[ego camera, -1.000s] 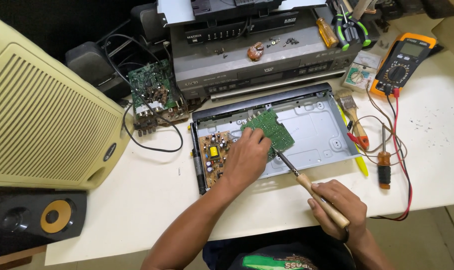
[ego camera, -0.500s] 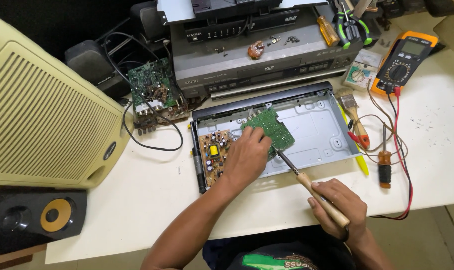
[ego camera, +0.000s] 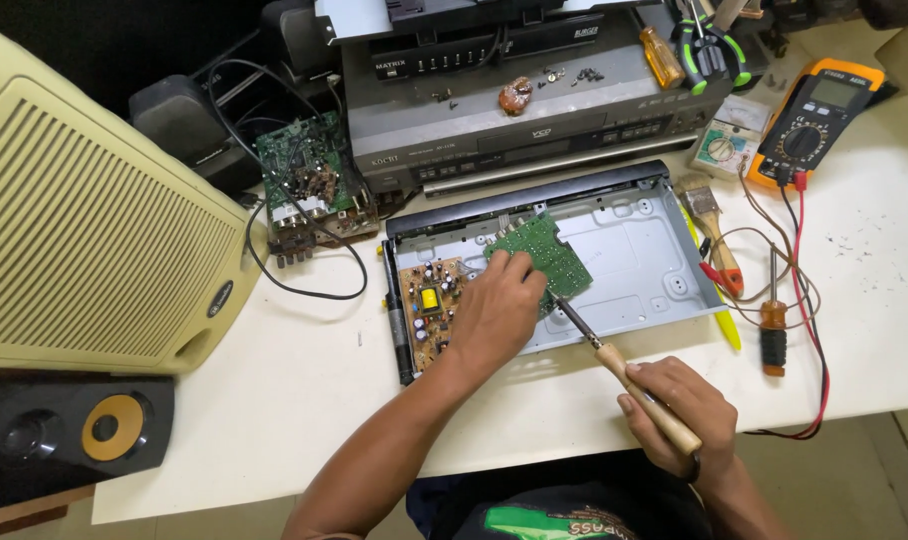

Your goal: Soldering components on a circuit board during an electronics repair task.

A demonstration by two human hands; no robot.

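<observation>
My left hand (ego camera: 496, 312) presses down on a green circuit board (ego camera: 546, 252) that lies tilted inside an open grey metal chassis (ego camera: 646, 240). A brown power board (ego camera: 430, 310) with a yellow part sits in the chassis just left of that hand. My right hand (ego camera: 677, 412) grips the wooden handle of a soldering iron (ego camera: 634, 375). Its metal tip touches the lower edge of the green board, next to my left fingers.
A cream speaker cabinet (ego camera: 84, 230) fills the left side, a black speaker (ego camera: 64, 430) below it. Behind the chassis stand stacked grey players (ego camera: 534, 110) and another green board (ego camera: 304, 180) with cables. A multimeter (ego camera: 809, 125), brush (ego camera: 709, 220) and screwdrivers lie right.
</observation>
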